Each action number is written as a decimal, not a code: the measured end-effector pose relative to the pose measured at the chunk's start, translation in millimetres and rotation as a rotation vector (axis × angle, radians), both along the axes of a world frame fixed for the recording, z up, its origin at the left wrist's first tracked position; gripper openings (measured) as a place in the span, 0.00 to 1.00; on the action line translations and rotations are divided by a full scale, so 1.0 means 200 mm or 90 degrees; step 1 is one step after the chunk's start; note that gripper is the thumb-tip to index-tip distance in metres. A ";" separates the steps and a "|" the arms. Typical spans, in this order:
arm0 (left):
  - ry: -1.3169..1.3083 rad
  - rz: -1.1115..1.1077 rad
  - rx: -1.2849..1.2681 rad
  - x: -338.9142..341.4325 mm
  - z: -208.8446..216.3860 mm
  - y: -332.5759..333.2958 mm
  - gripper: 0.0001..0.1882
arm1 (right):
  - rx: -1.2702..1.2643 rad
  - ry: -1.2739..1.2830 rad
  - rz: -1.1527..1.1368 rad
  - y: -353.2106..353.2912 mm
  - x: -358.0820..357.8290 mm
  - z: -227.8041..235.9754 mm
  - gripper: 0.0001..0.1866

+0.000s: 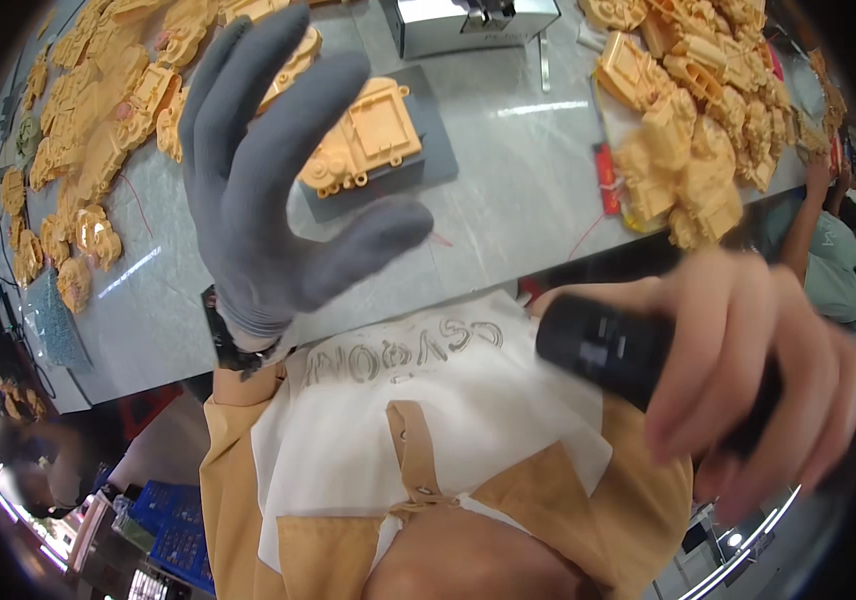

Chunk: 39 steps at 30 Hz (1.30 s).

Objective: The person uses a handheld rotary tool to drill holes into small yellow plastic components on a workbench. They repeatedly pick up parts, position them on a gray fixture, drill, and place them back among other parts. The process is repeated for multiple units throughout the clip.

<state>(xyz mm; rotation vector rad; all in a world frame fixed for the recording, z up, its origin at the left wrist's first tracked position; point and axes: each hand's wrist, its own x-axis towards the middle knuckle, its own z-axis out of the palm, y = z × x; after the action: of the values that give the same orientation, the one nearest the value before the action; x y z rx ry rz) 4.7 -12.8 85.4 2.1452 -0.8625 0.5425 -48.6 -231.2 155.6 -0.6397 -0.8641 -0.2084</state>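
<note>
My left hand [278,190], in a grey glove with a dark band at the wrist, is raised with fingers spread and nothing in it. Behind its fingers, an orange plastic housing [378,125] with a rectangular recess lies on a dark grey mat [433,150]. My bare right hand [738,350] is blurred at the right, its fingers wrapped round a black rounded device [598,345]. The device's exact kind does not show, and my fingers hide part of it.
Orange plastic parts [88,110] are heaped at the far left, and another heap [708,100] lies at the right. A grey metal box [473,25] stands at the back of the grey table [508,190]. Another person [828,250] is at the far right.
</note>
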 end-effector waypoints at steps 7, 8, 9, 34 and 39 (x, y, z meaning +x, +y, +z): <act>0.101 -0.003 0.118 0.06 -0.15 -0.08 0.34 | -0.073 0.135 -0.580 0.01 0.53 -0.03 0.22; 0.096 0.032 0.102 0.06 -0.15 -0.06 0.34 | -0.114 0.134 -0.617 0.03 0.57 -0.03 0.21; 0.101 0.070 0.090 0.03 -0.15 -0.01 0.34 | -0.151 0.134 -0.649 0.04 0.62 -0.05 0.21; 0.201 -0.001 0.009 -0.07 -0.44 0.02 0.41 | -0.401 0.247 -0.560 0.29 0.14 -0.17 0.28; 0.187 -0.001 -0.004 -0.07 -0.46 0.02 0.41 | -0.419 0.196 -0.551 0.24 0.13 -0.20 0.27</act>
<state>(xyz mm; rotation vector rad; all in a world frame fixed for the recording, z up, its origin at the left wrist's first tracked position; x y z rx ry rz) -8.8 -8.6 -7.0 2.1493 -0.6974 0.2196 -22.5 -183.7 115.7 -1.6067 -0.2926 -0.5951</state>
